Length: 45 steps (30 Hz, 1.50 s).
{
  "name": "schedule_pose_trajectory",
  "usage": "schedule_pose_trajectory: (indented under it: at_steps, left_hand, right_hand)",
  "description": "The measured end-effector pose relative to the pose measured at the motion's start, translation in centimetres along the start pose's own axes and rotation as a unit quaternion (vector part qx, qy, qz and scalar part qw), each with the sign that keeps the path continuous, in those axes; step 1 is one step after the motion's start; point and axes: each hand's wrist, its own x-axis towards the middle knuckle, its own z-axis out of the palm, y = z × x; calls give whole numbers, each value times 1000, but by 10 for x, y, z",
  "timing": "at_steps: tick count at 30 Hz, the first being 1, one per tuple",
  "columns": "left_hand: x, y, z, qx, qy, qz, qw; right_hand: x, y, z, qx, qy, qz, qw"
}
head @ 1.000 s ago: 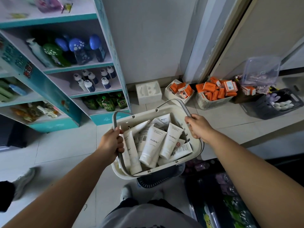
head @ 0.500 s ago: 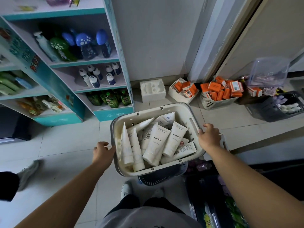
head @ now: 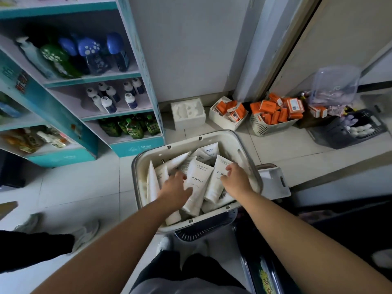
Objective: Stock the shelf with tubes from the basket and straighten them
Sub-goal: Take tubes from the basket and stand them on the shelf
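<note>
White tubes (head: pixel 197 179) jumbled in cream basket (head: pixel 218 135)

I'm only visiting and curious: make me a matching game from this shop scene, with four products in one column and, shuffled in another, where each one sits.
Products
1. white tubes
2. orange boxes
3. green pouches
4. small white-capped bottles

Places
A. lowest shelf of the teal shelf unit
B. cream basket
C. pale bins on the floor
D. shelf just above the lowest one

Pairs: 1-B, 2-C, 3-A, 4-D
</note>
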Motion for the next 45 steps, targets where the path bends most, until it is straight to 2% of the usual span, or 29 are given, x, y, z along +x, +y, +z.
schedule_pose_trajectory:
  at_steps: [2, 4, 8, 11, 18, 20, 22, 25, 29, 39, 45]
  left_hand:
    - [9, 2, 14, -14, -46, -33, 998]
    - [17, 2, 23, -14, -50, -42, 998]
    - [31, 0, 29, -17, -38, -64, 997]
    - [39, 0, 27, -25, -60, -68, 996]
    - [44, -5, 27, -126, -107, -99, 981]
    - [45, -3, 24, -148, -97, -83, 981]
    - [46, 0, 16, -187, -94, -63, 976]
    - [45, 9, -3, -244, -104, -18, 964]
    - [32, 35, -27, -274, -161, 67, 946]
    - [-26, 115, -32, -254, -303, 220, 892]
    - [-85, 159, -9, -261, -380, 256, 850]
  right_hand:
    - [4, 2, 14, 22, -53, 86, 995]
    - [7, 5, 26, 61, -79, 142, 985]
    - [11, -2, 41, 167, -58, 245, 953]
    - [14, 0, 49, 181, -28, 281, 942]
    - [3, 2, 54, 145, -46, 278, 949]
    - [-1, 1, 49, 185, -32, 252, 949]
    - [-8, -2, 42, 240, -17, 222, 945]
    - [-24, -6, 22, 342, 18, 193, 919]
    - [-57, -12, -10, 426, 62, 150, 890]
    - [-167, 16, -65, 500, 191, 95, 839]
    - [-257, 36, -93, 485, 266, 85, 829]
